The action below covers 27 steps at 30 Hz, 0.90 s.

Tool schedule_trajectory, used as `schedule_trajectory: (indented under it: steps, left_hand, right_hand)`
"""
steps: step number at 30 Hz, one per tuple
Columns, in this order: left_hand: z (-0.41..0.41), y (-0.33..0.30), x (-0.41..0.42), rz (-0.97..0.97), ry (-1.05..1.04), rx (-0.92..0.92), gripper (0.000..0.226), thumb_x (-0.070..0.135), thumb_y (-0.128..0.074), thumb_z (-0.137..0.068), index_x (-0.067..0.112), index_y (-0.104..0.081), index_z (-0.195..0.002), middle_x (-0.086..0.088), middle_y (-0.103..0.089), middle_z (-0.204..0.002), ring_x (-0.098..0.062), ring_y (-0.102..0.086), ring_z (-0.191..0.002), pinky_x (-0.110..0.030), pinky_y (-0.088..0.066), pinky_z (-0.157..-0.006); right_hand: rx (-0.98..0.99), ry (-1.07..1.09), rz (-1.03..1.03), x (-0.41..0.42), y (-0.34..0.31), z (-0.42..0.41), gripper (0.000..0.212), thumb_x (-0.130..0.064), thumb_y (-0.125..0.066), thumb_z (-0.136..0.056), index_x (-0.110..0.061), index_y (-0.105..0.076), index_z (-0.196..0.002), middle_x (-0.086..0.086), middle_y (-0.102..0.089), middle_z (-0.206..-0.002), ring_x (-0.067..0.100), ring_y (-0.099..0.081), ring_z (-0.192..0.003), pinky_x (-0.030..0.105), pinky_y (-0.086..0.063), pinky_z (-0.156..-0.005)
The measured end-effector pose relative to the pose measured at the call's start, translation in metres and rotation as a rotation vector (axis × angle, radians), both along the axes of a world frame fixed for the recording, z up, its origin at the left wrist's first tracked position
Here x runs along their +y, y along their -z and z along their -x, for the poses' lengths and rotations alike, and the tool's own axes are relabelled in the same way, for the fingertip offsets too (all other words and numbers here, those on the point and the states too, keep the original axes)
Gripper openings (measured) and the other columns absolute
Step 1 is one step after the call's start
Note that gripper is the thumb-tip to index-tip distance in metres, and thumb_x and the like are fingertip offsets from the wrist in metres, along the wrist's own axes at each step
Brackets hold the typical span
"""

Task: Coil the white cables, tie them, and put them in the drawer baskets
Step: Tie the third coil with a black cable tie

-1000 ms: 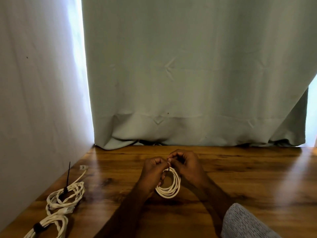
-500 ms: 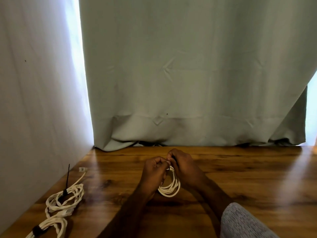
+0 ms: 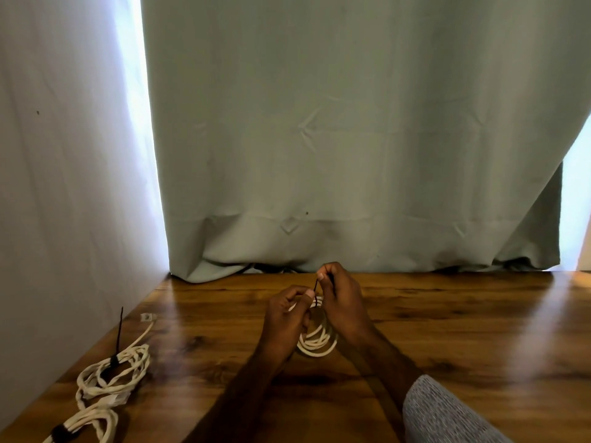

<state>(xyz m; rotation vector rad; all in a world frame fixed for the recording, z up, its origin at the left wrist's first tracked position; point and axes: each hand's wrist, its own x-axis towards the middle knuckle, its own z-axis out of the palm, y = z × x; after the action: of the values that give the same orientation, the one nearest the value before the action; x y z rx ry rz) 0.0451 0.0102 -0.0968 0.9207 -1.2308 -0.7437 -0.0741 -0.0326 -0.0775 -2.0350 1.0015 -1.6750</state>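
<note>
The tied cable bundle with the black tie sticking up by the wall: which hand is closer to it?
Left. The left hand is nearer the tied bundle, which lies off to its left. The right hand is beyond the left hand, farther away. Both work on the white coil.

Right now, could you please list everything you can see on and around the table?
White coiled cable: one, white, table centre, between both hands.
Thin black tie: one, black, at the coil's top, pinched by both hands' fingers.
Tied white cable bundles: two, white with black ties, table's left edge.
Brown wooden table: one, brown, below.
Grey-green curtain: one, behind the table.
White wall: one, left.
Left hand: one, holding the coil.
Right hand: one, grey sleeve.
</note>
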Motion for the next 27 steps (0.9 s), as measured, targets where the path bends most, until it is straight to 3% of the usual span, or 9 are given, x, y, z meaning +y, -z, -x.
schedule_trajectory:
  steps: [5,8,10,13,16,18,23,27]
  left_hand:
    - [0.000,0.002,0.000,-0.010,-0.027,0.006,0.016,0.013,-0.058,-0.099,0.000,-0.065,-0.093,-0.006,-0.050,-0.052,-0.013,-0.041,-0.041,-0.022,-0.033,-0.040]
    - [-0.003,0.003,0.000,-0.031,-0.022,0.049,0.019,0.012,-0.058,-0.099,0.000,-0.064,-0.086,-0.004,-0.049,-0.052,-0.011,-0.039,-0.040,-0.022,-0.030,-0.039]
    - [-0.006,0.003,-0.001,-0.039,-0.003,0.072,0.023,0.020,-0.063,-0.097,0.000,-0.064,-0.085,-0.014,-0.051,-0.057,-0.012,-0.038,-0.040,-0.021,-0.030,-0.039]
    - [-0.008,0.003,-0.003,-0.044,0.015,0.060,0.033,0.034,-0.068,-0.088,0.001,-0.065,-0.085,-0.015,-0.048,-0.056,-0.014,-0.037,-0.040,-0.019,-0.031,-0.040]
    - [-0.007,0.003,-0.001,-0.047,0.044,0.032,0.037,0.036,-0.066,-0.087,0.000,-0.060,-0.081,-0.006,-0.045,-0.049,-0.012,-0.037,-0.037,-0.020,-0.030,-0.038]
    - [-0.007,0.002,-0.001,-0.045,0.052,0.010,0.034,0.031,-0.064,-0.091,-0.001,-0.058,-0.081,-0.003,-0.044,-0.048,-0.011,-0.036,-0.036,-0.020,-0.031,-0.037]
    - [-0.005,0.004,-0.003,-0.012,0.015,-0.060,0.022,0.027,-0.059,-0.098,0.006,-0.055,-0.095,-0.001,-0.050,-0.054,-0.012,-0.042,-0.042,-0.022,-0.033,-0.037]
    - [0.002,0.003,0.001,0.079,-0.026,-0.169,0.043,0.044,-0.049,-0.095,0.001,-0.045,-0.092,-0.003,-0.043,-0.065,-0.011,-0.043,-0.053,-0.028,-0.036,-0.045]
  right_hand:
    - [0.035,-0.144,0.037,0.011,-0.004,-0.001,0.011,-0.019,-0.057,-0.098,-0.025,-0.063,-0.091,-0.012,-0.064,-0.079,0.008,-0.063,-0.077,0.027,-0.051,-0.068]
    - [-0.046,-0.270,-0.085,0.012,-0.006,0.000,0.012,-0.012,-0.067,-0.094,-0.021,-0.070,-0.102,-0.009,-0.069,-0.083,0.008,-0.067,-0.082,0.028,-0.055,-0.074]
    - [-0.063,-0.295,-0.188,0.009,-0.006,0.004,0.022,-0.013,-0.073,-0.090,-0.024,-0.071,-0.109,-0.006,-0.071,-0.085,0.011,-0.066,-0.082,0.033,-0.056,-0.079]
    - [-0.052,-0.280,-0.296,0.006,-0.005,0.007,0.015,-0.012,-0.078,-0.086,-0.026,-0.078,-0.091,-0.004,-0.077,-0.083,0.011,-0.069,-0.081,0.039,-0.056,-0.081]
    - [-0.086,-0.307,-0.334,0.008,-0.006,0.010,0.004,-0.011,-0.078,-0.085,-0.014,-0.080,-0.086,0.006,-0.078,-0.084,0.019,-0.071,-0.080,0.038,-0.057,-0.077]
    - [-0.088,-0.306,-0.347,0.010,-0.008,0.012,0.009,-0.011,-0.076,-0.087,-0.018,-0.079,-0.083,0.006,-0.077,-0.083,0.019,-0.071,-0.079,0.034,-0.056,-0.075]
    - [-0.048,-0.218,-0.338,0.006,-0.010,0.009,0.021,-0.012,-0.071,-0.091,-0.025,-0.075,-0.075,-0.002,-0.074,-0.076,0.005,-0.067,-0.072,0.028,-0.054,-0.073]
    - [0.100,-0.211,-0.335,0.004,-0.012,0.009,0.017,-0.019,-0.071,-0.090,-0.008,-0.073,-0.077,0.012,-0.074,-0.077,0.009,-0.063,-0.070,0.030,-0.051,-0.069]
